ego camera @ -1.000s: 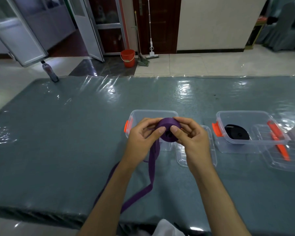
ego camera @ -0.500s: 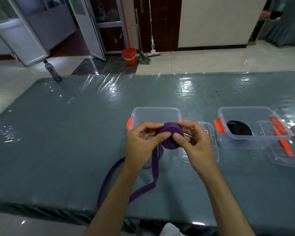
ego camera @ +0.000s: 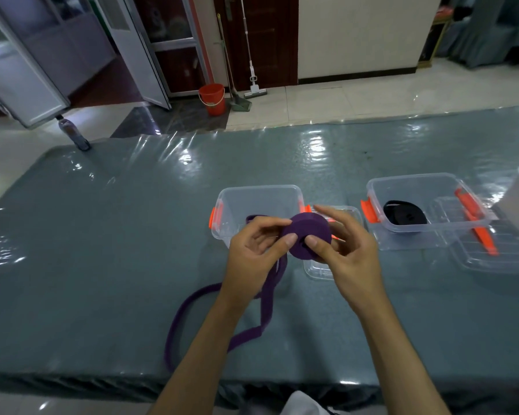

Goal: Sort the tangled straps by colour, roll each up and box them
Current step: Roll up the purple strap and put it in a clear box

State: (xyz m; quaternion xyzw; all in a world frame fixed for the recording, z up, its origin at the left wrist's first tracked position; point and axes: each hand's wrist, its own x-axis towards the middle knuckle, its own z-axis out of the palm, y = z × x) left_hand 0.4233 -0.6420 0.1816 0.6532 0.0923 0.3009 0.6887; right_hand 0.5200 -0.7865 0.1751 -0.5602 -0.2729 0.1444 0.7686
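- We hold the purple roll [ego camera: 307,236] above the table [ego camera: 102,250], in front of the near clear box [ego camera: 256,202].
- Our left hand [ego camera: 256,253] pinches the roll's left edge, thumb on its face.
- Our right hand [ego camera: 346,251] grips the roll from the right, thumb on its face, upper fingers loosely spread.
- The unrolled tail [ego camera: 210,319] hangs below the roll and loops over the table toward its near edge.
- A black roll [ego camera: 405,215] lies inside the right box [ego camera: 423,211]; a clear lid [ego camera: 492,253] lies just beside that box.
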